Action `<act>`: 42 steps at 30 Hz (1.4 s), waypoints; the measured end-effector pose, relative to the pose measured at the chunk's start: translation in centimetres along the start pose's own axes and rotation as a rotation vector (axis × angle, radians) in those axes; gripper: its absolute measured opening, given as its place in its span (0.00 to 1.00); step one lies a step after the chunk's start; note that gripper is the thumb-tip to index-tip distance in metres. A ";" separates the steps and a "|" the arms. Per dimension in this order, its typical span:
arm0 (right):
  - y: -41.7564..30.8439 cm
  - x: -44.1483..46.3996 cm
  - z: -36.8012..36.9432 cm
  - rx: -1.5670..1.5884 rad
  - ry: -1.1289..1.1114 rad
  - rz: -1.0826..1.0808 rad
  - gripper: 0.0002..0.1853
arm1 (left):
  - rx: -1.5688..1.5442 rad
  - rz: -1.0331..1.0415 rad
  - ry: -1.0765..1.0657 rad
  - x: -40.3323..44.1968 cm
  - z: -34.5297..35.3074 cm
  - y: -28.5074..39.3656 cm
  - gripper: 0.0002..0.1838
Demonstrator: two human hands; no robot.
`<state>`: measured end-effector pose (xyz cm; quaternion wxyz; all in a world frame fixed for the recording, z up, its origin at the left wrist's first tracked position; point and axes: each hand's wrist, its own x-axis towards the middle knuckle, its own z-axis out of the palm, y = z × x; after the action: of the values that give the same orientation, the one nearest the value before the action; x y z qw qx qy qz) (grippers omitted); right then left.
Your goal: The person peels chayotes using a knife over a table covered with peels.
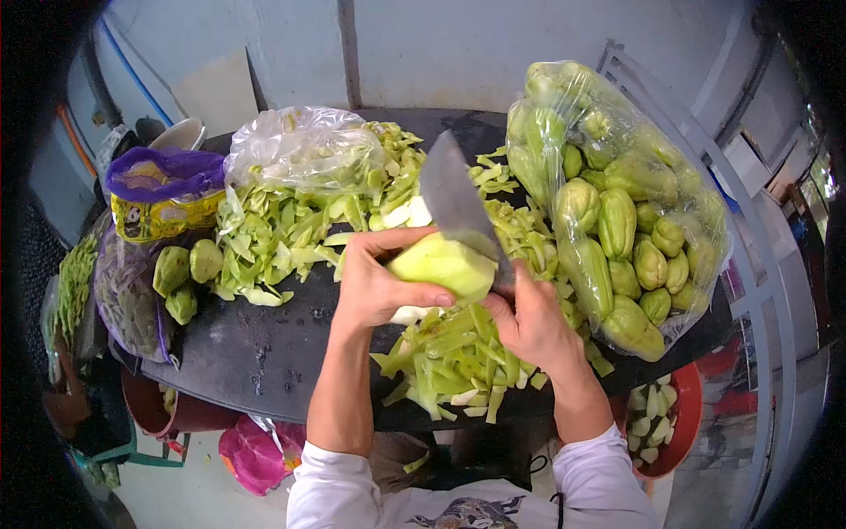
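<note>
My left hand (370, 280) is wrapped round a pale green chayote (441, 267), its skin mostly off on the side I see. In my right hand (539, 319) is the handle of a wide-bladed kitchen knife (454, 187). The blade points up and away, and its lower part lies against the chayote's right side. Below both hands, a heap of green peelings (463, 357) covers the front of the dark table (264, 353). Pale peeled pieces (407, 213) show partly behind my left hand.
A clear bag of whole chayotes (634, 238) stands at the right. More peelings (282, 231) and a crumpled plastic bag (300, 145) lie at the back left. Several loose chayotes (172, 271) sit beside a purple mesh bag (132, 291). A red bucket (692, 414) holds peeled pieces below right.
</note>
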<state>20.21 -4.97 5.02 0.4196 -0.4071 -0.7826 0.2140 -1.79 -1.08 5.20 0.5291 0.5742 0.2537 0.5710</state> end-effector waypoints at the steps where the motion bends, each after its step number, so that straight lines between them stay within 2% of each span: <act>1: 0.0 0.1 -0.2 -0.048 -0.074 0.040 0.18 | 0.058 -0.071 -0.029 0.0 -0.3 0.4 0.35; 3: 0.7 0.0 0.8 0.007 -0.011 0.004 0.19 | 0.055 -0.056 -0.009 -0.1 0.2 -0.4 0.35; 5: 0.9 -0.1 0.7 0.049 0.049 -0.030 0.19 | -0.122 0.054 0.100 0.1 1.4 -1.6 0.33; 7: 0.9 0.0 -0.3 0.014 -0.113 0.076 0.20 | -0.102 0.019 0.097 0.1 1.0 -0.7 0.34; 9: 1.0 0.2 0.0 -0.029 -0.109 0.076 0.20 | 0.148 -0.121 -0.049 0.1 -0.4 0.1 0.34; 11: 1.1 0.0 0.7 -0.071 -0.107 0.094 0.19 | 0.052 -0.067 0.026 0.1 0.7 -0.7 0.32; 13: 1.2 0.1 1.2 0.133 0.006 0.024 0.19 | -0.083 -0.017 0.105 0.2 1.2 -1.3 0.31; 14: 1.2 0.3 0.8 0.129 0.001 0.019 0.19 | 0.037 -0.104 0.033 0.2 0.5 -0.4 0.31; 16: 1.0 0.4 0.1 0.005 -0.176 0.063 0.20 | 0.098 -0.113 0.011 0.1 -0.1 -0.2 0.29; 18: 1.1 0.3 1.1 0.006 -0.109 0.090 0.18 | 0.162 -0.135 -0.019 0.0 0.2 -0.7 0.28; 20: 1.2 0.2 1.0 -0.005 -0.046 0.114 0.17 | -0.115 -0.020 0.214 0.2 1.9 -1.7 0.23; 21: 1.2 0.4 0.6 0.035 -0.083 0.129 0.18 | -0.118 -0.015 0.215 0.3 1.6 -1.4 0.23; 23: 1.4 0.5 0.4 0.076 -0.125 0.141 0.19 | 0.185 -0.256 0.038 0.2 0.4 -0.4 0.23; 25: 1.9 0.7 0.5 0.030 -0.149 0.049 0.20 | 0.251 -0.268 0.023 0.2 0.3 -0.9 0.26; 27: 1.6 0.8 1.1 0.102 -0.112 0.076 0.21 | 0.010 -0.132 0.188 0.2 1.4 -1.4 0.28; 29: 1.6 1.0 1.3 0.169 -0.075 0.091 0.22 | 0.026 -0.136 0.153 0.1 0.8 -1.7 0.31; 31: 1.9 0.9 1.3 0.291 -0.075 0.164 0.23 | -0.439 -0.189 0.011 0.0 0.5 -1.3 0.36; 34: 1.2 0.9 0.8 0.201 -0.062 0.079 0.24 | -0.347 -0.260 0.002 -0.2 0.9 -1.6 0.38; 37: 1.5 1.1 1.4 0.206 0.014 0.117 0.26 | -0.193 -0.181 0.041 0.0 2.0 -1.5 0.37; 40: 1.9 0.7 2.7 0.252 0.145 0.149 0.27 | -0.326 -0.103 0.141 -0.2 3.7 -2.0 0.34; 42: 1.6 0.8 1.9 0.211 0.104 0.141 0.27 | -0.252 -0.135 0.115 -0.3 3.3 -1.4 0.33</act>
<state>19.09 -3.39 3.27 0.4838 -0.4250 -0.7026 0.3027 1.66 -1.95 4.59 0.6188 0.4510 0.2479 0.5934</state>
